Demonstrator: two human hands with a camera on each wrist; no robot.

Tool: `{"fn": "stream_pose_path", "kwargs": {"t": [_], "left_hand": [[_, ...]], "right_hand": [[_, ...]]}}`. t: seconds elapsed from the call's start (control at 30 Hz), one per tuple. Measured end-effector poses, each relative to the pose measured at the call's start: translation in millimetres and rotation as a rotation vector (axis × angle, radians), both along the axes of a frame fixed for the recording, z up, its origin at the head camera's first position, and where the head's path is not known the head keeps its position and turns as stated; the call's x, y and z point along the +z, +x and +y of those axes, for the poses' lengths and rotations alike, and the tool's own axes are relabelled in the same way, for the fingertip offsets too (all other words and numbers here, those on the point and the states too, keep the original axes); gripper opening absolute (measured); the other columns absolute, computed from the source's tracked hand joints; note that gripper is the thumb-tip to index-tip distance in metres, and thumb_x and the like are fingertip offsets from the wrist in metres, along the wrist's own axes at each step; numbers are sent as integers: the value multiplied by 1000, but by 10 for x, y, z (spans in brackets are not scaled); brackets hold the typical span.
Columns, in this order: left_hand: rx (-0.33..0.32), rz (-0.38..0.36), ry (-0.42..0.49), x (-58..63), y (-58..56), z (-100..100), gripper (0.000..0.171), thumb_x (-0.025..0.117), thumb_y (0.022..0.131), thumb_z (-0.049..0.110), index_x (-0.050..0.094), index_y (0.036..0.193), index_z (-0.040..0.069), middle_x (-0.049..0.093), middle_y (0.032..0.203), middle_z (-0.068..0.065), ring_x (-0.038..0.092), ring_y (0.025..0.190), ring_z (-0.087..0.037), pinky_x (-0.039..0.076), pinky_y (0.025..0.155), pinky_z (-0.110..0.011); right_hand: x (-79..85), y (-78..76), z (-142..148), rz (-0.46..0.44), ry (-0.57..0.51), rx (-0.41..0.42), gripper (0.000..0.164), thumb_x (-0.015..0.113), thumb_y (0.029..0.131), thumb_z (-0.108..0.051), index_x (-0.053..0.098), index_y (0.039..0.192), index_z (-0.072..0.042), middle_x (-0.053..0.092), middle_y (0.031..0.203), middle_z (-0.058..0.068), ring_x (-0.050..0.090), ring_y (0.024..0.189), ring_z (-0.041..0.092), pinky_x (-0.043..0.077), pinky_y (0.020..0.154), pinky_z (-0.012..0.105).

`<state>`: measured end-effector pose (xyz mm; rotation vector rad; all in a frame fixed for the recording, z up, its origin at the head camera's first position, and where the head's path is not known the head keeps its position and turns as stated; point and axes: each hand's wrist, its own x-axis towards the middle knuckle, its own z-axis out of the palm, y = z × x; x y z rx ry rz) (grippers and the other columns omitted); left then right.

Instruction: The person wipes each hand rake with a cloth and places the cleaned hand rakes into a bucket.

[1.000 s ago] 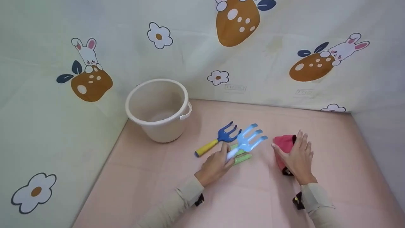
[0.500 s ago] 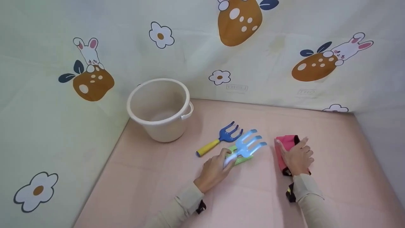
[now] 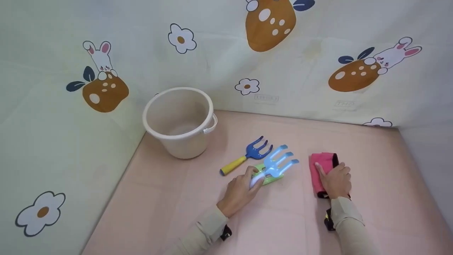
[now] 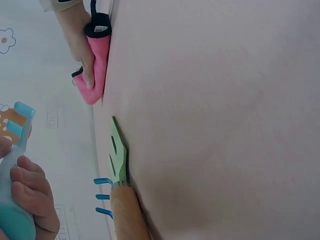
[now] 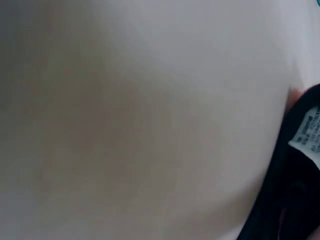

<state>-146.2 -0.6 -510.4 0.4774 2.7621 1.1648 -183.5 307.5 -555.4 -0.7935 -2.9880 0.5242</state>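
Observation:
In the head view my left hand (image 3: 237, 194) grips the pale handle of a light blue three-pronged garden hand fork (image 3: 276, 166), raised over a green slotted garden tool (image 3: 274, 178). The left wrist view shows that the green tool (image 4: 119, 157) has a wooden handle (image 4: 129, 212). My right hand (image 3: 338, 181) holds a pink fabric pouch (image 3: 322, 158) with black trim, its thumb on top and its other fingers at the far side. The right wrist view catches the black trim (image 5: 280, 170) and a white label (image 5: 309, 132).
A dark blue hand fork (image 3: 255, 151) with a yellow handle lies left of the green tool. At the back left stands a cream bucket (image 3: 187, 145) with its handle down. Printed fabric walls (image 3: 304, 71) enclose the pink surface (image 3: 269, 226).
My right hand has come down onto the pink pouch, and its spread fingers have curled over it. My left hand has lowered the light blue fork slightly.

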Motion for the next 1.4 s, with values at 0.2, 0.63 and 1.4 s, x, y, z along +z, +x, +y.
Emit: {"fn": "stream_pose_path", "kwargs": {"t": [0.2,0.63,1.4], "left_hand": [[-3,-22,-15,13,-3,27,40,48,94,45,52,118,13,57,76,3,48,58,-5,37,51,-18],[-29,22,-25,25,-36,66,32,49,95,43,57,104,14,50,71,6,47,59,-4,36,52,-17],[-4,41,53,70,-65,34,29,49,96,36,56,108,10,52,71,4,47,59,-3,38,52,-15]], "right_hand": [[-1,56,65,15,-20,44,83,48,88,-60,38,111,20,47,91,31,52,73,36,48,61,44],[70,76,116,33,-164,89,64,52,92,-45,35,113,13,53,80,27,52,61,29,41,52,34],[709,446,-257,320,-435,57,60,52,89,-52,42,111,3,53,79,13,51,59,16,43,50,25]]}}
